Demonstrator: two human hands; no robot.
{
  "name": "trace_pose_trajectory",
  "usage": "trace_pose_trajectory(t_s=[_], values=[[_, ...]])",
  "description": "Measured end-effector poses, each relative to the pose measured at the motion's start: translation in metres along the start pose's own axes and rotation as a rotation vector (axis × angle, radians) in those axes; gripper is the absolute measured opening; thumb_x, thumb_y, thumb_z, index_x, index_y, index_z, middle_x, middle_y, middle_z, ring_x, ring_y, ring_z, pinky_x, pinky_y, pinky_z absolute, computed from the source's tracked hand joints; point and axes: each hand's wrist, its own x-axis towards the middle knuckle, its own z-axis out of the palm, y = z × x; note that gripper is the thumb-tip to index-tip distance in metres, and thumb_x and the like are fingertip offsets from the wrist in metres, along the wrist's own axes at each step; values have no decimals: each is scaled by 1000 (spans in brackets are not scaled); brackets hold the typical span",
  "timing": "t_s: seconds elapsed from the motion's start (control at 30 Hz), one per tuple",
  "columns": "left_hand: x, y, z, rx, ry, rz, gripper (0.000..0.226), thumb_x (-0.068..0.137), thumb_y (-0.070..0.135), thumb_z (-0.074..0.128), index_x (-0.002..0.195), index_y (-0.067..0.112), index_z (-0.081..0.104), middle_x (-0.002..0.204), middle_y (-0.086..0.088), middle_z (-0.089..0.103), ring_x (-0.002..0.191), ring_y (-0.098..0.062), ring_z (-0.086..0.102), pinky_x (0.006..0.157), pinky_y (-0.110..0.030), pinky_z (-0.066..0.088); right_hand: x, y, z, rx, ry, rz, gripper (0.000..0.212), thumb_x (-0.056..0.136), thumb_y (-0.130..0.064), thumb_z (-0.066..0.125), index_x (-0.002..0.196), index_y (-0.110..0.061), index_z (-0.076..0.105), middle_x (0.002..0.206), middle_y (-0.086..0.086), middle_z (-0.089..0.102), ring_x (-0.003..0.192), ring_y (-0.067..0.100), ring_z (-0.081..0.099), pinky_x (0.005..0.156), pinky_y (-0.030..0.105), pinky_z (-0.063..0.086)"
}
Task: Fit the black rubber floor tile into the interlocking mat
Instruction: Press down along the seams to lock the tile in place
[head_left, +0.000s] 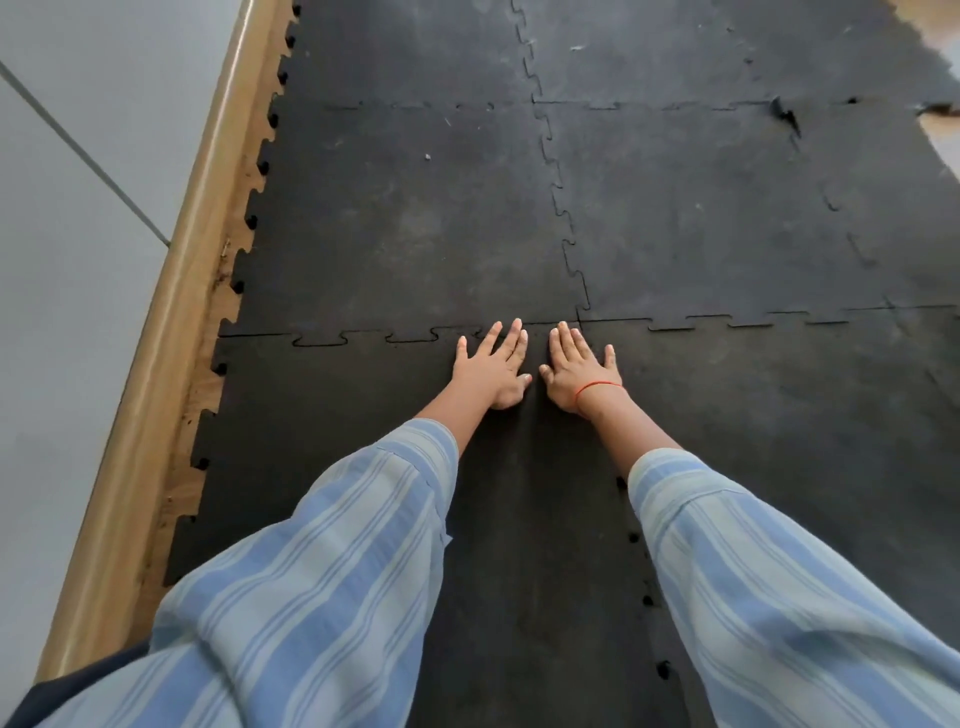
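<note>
A black rubber floor tile (332, 415) lies flat nearest me, its toothed far edge meeting the interlocking mat (415, 223) along a jigsaw seam (363, 338). My left hand (493, 364) and my right hand (579, 366) lie palm down, fingers spread, side by side on the tile's far edge, fingertips touching the seam near where four tiles meet. Neither hand holds anything. A red thread circles my right wrist. The seam's tabs to the left of my hands show thin open outlines.
A wooden skirting (171, 322) and a grey wall (67, 260) run along the left, with bare wood floor showing between the mat's teeth. A lifted, torn joint (787, 117) sits at the far right. Bare floor (943, 140) shows beyond the mat's right edge.
</note>
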Motion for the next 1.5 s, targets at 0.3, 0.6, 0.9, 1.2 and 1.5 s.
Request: trace_pose_trajectory(t_s=[0.3,0.6,0.9,1.2,1.5], values=[[-3,33,13,-1,18,146,63,104,42,20,154,23,-13,160,7,-23,149,-21,-18,115,-60,-6,-57,24,45,47,170,118,59,103,-36,12,152,-11,-10,161,2,-16,148,15,-15,119,45,-8],[2,37,22,14,29,118,63,103,44,17,153,24,-16,159,7,-29,147,-21,-25,113,-61,-10,-51,36,50,61,86,109,61,101,-42,8,150,-15,-15,159,-1,-23,147,14,-19,120,46,-8],[0,47,9,52,-28,90,63,104,42,21,154,25,-14,159,5,-27,148,-23,-20,115,-62,-2,-55,36,44,71,49,107,61,102,-40,11,151,-14,-13,160,0,-21,148,14,-16,118,48,-7],[-20,73,42,98,-56,201,63,103,46,19,152,29,-16,158,6,-30,147,-21,-23,117,-56,-7,-119,38,97,124,194,246,60,102,-41,10,152,-15,-10,161,0,-16,148,15,-14,116,50,-11],[-32,84,39,146,-54,170,65,103,46,20,152,27,-18,157,2,-31,148,-22,-23,117,-56,-6,-122,37,97,91,167,264,60,101,-44,8,151,-18,-12,160,-4,-18,147,19,-20,114,56,-15]])
